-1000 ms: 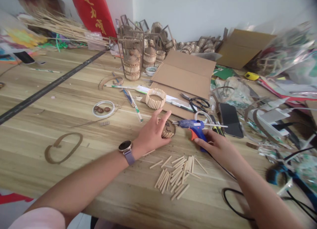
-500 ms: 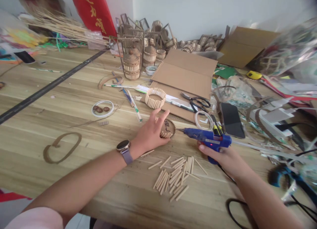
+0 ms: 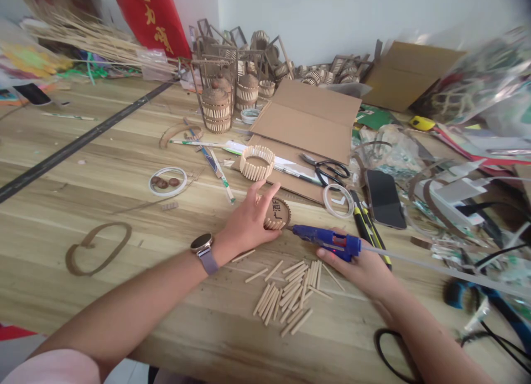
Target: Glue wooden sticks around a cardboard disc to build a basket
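Observation:
My left hand (image 3: 249, 218) grips the left side of a round cardboard disc (image 3: 280, 208) with printed characters on it. Short wooden sticks stand along the disc's near edge, and the fingers hide its left part. A blue hot glue gun (image 3: 327, 240) is in my right hand (image 3: 357, 262), its nozzle at the disc's near right edge. A clear glue stick (image 3: 418, 263) runs out of the gun's back. Loose short wooden sticks (image 3: 292, 292) lie in a pile just below. Beyond the disc stands a ring of wooden sticks (image 3: 257, 164).
Black scissors (image 3: 327, 169), a white tape roll (image 3: 338, 200), yellow-black cutters (image 3: 369, 223) and a phone (image 3: 385, 198) lie to the right. Folded cardboard (image 3: 309, 118) and small lantern-like models (image 3: 216, 110) stand behind. A brown strip loop (image 3: 99, 248) lies left.
The glue gun has moved left and turned, bringing its nozzle to the disc's edge. More of the yellow-black cutters now shows. My left hand keeps its hold on the disc.

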The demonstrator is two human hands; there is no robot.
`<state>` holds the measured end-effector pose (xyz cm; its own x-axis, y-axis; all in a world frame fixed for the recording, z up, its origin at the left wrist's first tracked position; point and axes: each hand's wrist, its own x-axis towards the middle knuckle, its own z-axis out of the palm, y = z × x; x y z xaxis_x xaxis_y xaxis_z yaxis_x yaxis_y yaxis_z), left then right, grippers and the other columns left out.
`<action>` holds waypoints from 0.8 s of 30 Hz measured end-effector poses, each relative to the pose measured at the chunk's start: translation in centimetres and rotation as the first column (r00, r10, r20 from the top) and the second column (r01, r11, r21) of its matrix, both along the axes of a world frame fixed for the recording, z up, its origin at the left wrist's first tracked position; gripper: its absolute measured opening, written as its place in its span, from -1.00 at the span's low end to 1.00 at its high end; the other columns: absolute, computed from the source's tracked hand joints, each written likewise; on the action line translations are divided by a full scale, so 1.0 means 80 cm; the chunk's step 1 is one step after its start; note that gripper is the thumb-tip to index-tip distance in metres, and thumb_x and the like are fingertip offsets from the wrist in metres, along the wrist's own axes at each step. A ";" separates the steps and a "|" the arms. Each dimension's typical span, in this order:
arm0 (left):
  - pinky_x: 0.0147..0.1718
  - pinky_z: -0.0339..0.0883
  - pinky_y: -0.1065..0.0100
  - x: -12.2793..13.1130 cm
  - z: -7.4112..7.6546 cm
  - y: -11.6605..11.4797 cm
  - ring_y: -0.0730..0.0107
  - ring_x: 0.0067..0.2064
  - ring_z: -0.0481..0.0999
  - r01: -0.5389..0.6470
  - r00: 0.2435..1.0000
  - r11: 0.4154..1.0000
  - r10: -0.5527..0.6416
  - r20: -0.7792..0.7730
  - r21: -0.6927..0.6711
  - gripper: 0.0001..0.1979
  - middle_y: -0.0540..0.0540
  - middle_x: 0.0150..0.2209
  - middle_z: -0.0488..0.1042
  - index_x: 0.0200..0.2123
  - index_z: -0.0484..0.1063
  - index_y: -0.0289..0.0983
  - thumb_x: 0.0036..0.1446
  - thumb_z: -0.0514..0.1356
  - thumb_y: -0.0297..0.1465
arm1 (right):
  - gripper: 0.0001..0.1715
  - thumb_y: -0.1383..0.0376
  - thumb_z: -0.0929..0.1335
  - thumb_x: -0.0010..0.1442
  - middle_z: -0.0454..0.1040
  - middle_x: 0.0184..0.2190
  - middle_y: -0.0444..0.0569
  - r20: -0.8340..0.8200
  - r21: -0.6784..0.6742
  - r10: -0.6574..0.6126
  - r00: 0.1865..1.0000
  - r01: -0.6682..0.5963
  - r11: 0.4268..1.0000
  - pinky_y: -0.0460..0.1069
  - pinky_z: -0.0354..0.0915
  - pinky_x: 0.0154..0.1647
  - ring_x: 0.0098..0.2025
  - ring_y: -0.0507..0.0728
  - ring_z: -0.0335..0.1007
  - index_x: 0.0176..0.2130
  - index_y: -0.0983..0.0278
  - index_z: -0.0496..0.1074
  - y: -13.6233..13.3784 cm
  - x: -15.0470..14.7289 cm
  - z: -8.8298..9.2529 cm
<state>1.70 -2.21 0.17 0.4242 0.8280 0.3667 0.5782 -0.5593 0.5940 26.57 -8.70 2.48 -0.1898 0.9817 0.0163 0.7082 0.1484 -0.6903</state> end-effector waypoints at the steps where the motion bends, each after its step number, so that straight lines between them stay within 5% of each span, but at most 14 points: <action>1: 0.08 0.35 -0.05 0.000 0.001 0.000 0.01 0.08 0.38 0.000 1.000 1.000 0.000 -0.003 -0.004 0.04 -0.30 0.27 -0.05 0.30 -0.12 -0.12 -0.15 0.43 -0.40 | -0.69 0.04 0.36 0.10 0.59 -0.38 -0.01 0.010 0.011 0.010 1.000 -0.010 1.000 0.04 0.45 -0.30 -0.34 0.21 0.53 -0.31 0.23 0.44 0.000 0.000 0.000; 24: 0.07 0.35 -0.04 0.000 0.001 -0.001 -0.03 0.11 0.36 -0.005 1.000 1.000 0.005 -0.019 0.002 0.03 -0.31 0.27 -0.04 0.30 -0.12 -0.13 -0.13 0.42 -0.39 | -0.71 0.06 0.32 0.19 0.49 -0.41 -0.03 0.110 0.107 0.123 0.986 -0.134 0.985 0.01 0.37 -0.33 -0.34 0.16 0.46 -0.37 0.23 0.40 0.002 -0.007 0.005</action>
<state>1.68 -2.29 0.27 0.4273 0.8294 0.3598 0.5923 -0.5575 0.5817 25.98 -8.54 2.92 -0.3208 0.9418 0.1004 0.7444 0.3162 -0.5881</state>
